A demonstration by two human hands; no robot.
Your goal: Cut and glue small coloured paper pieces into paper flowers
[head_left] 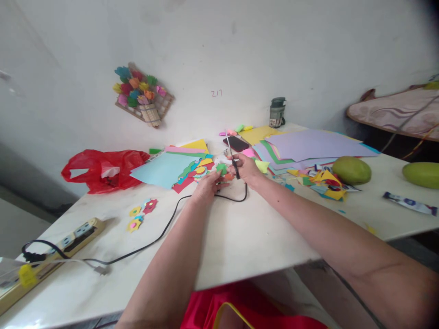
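My right hand (244, 169) is closed round the black handle of a slim metal tool (230, 147), whose long tip points up toward the wall. Close beside it on the left, my left hand (207, 187) lies over the table with its fingers apart, near a green paper cutout (222, 169). Whether its fingertips touch the cutout is too small to tell. Colourful paper pieces (200, 170) lie just beyond my left hand. A dark phone (236, 143) rests behind the tool. A black cable (231, 199) curves past both hands.
Paper sheets (305, 145) and scraps (325, 183) lie right, by two green fruits (351, 170) and a tube (409, 204). A bottle (277, 112) stands at the wall. Left are a red bag (99, 169), light-blue paper (164, 169), paper flowers (135, 224) and a power strip (73, 237).
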